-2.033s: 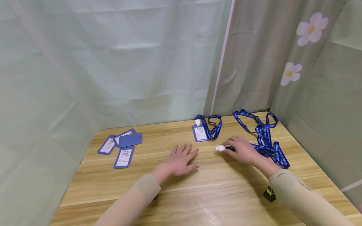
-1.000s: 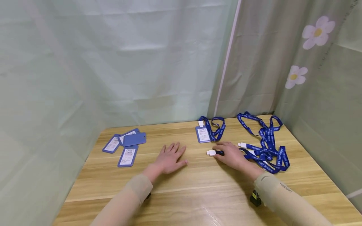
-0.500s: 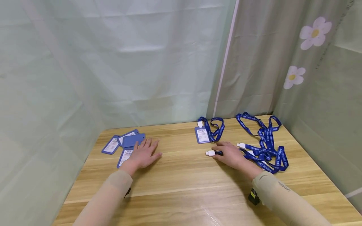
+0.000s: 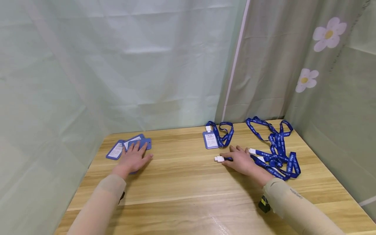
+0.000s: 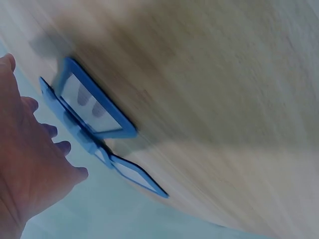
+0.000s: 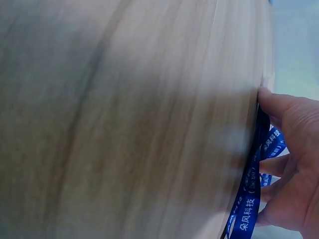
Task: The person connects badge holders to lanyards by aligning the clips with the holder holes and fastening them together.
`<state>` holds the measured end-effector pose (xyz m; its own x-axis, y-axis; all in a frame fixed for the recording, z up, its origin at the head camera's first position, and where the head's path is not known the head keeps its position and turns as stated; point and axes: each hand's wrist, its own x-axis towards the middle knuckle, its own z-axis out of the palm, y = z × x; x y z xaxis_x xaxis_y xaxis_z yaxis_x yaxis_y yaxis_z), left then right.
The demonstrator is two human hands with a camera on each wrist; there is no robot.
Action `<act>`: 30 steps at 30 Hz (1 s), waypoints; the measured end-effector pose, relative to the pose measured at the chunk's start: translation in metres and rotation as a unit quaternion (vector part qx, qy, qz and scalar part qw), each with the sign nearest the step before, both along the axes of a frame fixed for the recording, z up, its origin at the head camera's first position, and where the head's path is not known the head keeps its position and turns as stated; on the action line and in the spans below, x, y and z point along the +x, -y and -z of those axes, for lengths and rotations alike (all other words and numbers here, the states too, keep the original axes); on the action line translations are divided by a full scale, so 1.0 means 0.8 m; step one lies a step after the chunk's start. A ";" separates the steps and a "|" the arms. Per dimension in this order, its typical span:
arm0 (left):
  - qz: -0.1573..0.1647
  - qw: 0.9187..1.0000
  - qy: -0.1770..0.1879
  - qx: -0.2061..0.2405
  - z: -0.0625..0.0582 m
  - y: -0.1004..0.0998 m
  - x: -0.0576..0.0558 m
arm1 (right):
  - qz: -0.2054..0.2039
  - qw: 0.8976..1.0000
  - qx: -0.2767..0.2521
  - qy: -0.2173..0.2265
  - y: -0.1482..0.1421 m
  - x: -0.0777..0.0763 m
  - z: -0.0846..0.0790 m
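Observation:
My left hand, fingers spread, is over a group of blue ID card holders at the left; in the left wrist view it is above them, holding nothing. The plain-backed card holder lies by its fingertips, overlapping others. A front card holder is mostly hidden under this hand in the head view. My right hand pinches a blue lanyard near its white plastic clip, which points left, close to the tabletop. The lanyard's strap runs back under the hand toward a tangled pile.
Several blue lanyards with white clips lie tangled at the right. At the back middle lies a card holder with its lanyard attached. A pale curtain hangs behind the wooden table.
My right hand has drawn the lanyard's clip left and slightly toward me, then held still. My left hand has moved left from mid-table to over the card holders.

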<state>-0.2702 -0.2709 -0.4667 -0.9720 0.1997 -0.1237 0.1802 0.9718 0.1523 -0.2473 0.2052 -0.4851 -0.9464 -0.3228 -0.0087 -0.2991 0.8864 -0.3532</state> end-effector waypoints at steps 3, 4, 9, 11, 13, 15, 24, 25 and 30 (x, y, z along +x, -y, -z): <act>-0.011 1.000 0.011 0.002 0.002 0.006 -0.004 | -0.001 1.000 0.001 -0.014 -0.004 0.000 0.002; -0.015 1.000 0.015 0.003 0.003 0.008 -0.005 | 0.000 1.000 0.001 -0.016 -0.004 0.001 0.003; -0.030 0.999 0.025 0.003 0.003 0.011 -0.005 | 0.002 1.000 -0.004 -0.016 -0.005 0.001 0.005; -0.030 0.999 0.024 0.000 0.001 0.008 -0.003 | 0.003 1.000 -0.005 -0.015 -0.003 0.000 0.005; -0.024 0.999 0.023 -0.009 -0.002 0.004 -0.002 | 0.003 1.000 -0.005 -0.015 -0.002 0.000 0.004; -0.020 0.999 0.024 -0.019 -0.002 -0.001 -0.001 | 0.005 1.000 -0.004 -0.015 -0.001 0.000 0.004; 0.001 1.000 0.015 -0.024 0.008 -0.035 -0.004 | 0.023 1.000 -0.002 -0.005 0.003 -0.001 0.000; 0.004 1.000 0.013 -0.024 0.011 -0.040 -0.005 | 0.024 1.000 -0.002 -0.003 0.004 -0.001 0.000; 0.016 1.000 0.006 -0.024 0.023 -0.063 -0.006 | 0.022 1.000 -0.002 -0.002 0.003 -0.001 0.001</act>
